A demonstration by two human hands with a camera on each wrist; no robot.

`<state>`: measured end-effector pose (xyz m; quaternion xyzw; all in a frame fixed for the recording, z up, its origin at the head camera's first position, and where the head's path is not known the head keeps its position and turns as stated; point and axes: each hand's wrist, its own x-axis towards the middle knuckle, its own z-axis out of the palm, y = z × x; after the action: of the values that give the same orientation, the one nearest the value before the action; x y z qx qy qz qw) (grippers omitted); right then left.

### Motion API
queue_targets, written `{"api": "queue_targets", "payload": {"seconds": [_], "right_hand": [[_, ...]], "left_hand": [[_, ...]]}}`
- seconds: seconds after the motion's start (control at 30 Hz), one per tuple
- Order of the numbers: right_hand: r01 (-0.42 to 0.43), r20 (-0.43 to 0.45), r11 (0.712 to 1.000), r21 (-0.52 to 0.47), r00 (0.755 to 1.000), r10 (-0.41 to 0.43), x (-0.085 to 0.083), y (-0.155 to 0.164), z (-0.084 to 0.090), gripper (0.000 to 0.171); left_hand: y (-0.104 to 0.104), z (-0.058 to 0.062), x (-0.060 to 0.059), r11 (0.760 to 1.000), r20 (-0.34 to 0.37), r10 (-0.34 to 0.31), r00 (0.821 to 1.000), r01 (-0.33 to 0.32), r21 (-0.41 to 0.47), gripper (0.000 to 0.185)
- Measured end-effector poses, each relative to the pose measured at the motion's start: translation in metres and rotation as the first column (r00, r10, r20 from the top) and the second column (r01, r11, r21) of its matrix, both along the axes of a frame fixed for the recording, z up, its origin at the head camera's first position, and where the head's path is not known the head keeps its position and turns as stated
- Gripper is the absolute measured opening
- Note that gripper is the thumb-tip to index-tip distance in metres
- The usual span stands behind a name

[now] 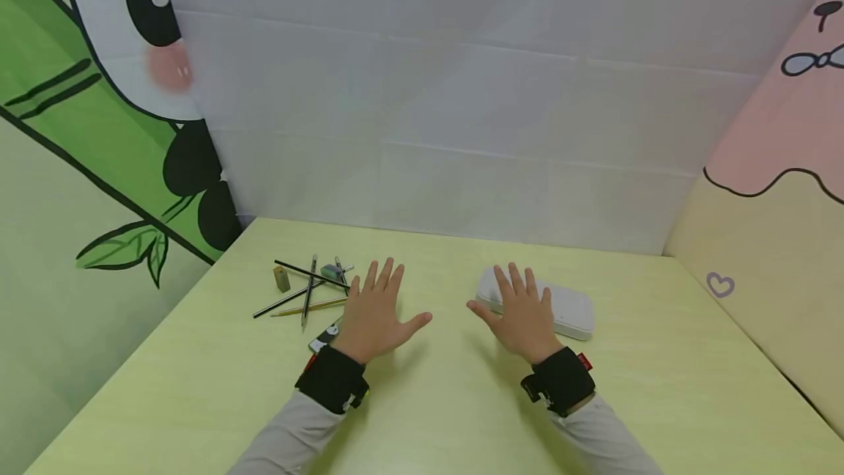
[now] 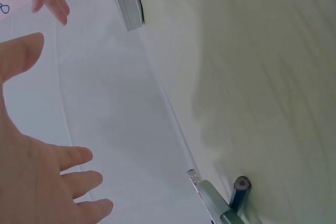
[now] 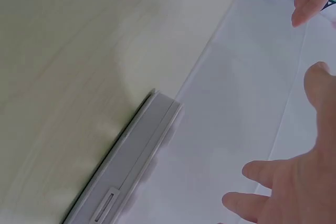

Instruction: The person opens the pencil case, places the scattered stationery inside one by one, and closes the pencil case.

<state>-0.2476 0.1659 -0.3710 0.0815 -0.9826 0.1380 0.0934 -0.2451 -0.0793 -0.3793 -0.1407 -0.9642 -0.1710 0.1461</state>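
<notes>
Both hands hover flat over a pale green table (image 1: 435, 416), fingers spread and holding nothing. My left hand (image 1: 376, 310) is just right of a loose pile of pencils and pens (image 1: 306, 292), with a small olive eraser (image 1: 281, 278) at the pile's left. My right hand (image 1: 522, 314) is over the near left end of a closed white pencil case (image 1: 567, 308), apart from it as far as I can tell. The case (image 3: 131, 156) lies below the open right hand (image 3: 294, 182) in the right wrist view. In the left wrist view a blue pencil end (image 2: 239, 192) lies beside the open left hand (image 2: 37, 171).
A small black and white object (image 1: 324, 337) lies partly under my left wrist. A white cloth backdrop (image 1: 461, 108) closes the far side. Cartoon panels stand on the left (image 1: 99, 167) and right (image 1: 778, 189). Black wristbands carry the cameras.
</notes>
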Motion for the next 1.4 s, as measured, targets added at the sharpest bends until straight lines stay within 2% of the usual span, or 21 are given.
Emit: {"api": "queue_targets", "payload": {"seconds": [0.3,0.6,0.87,1.1,1.4], "right_hand": [[-0.014,-0.019,1.0,-0.01,1.0,0.014,-0.006,0.015,-0.001,0.084],[-0.001,-0.019,0.999,0.035,1.0,0.001,-0.013,0.034,0.005,0.082],[0.003,0.019,0.999,0.053,1.0,-0.004,-0.019,0.045,0.008,0.084],[-0.007,0.006,0.997,0.078,1.0,0.007,-0.023,0.052,0.013,0.083],[-0.029,0.034,0.995,0.098,0.999,0.026,-0.034,0.067,0.015,0.085]], "left_hand": [[-0.001,0.001,0.001,1.0,0.018,0.002,1.0,-0.002,0.004,0.091],[0.001,0.006,0.0,1.0,0.035,-0.007,0.999,0.007,-0.008,0.091],[0.001,0.007,0.001,1.0,0.059,0.001,0.998,0.0,-0.014,0.092],[0.001,0.009,0.003,1.0,0.06,-0.004,0.998,0.004,-0.011,0.091],[0.002,0.008,0.002,1.0,0.068,0.005,0.998,-0.004,-0.022,0.092]]}}
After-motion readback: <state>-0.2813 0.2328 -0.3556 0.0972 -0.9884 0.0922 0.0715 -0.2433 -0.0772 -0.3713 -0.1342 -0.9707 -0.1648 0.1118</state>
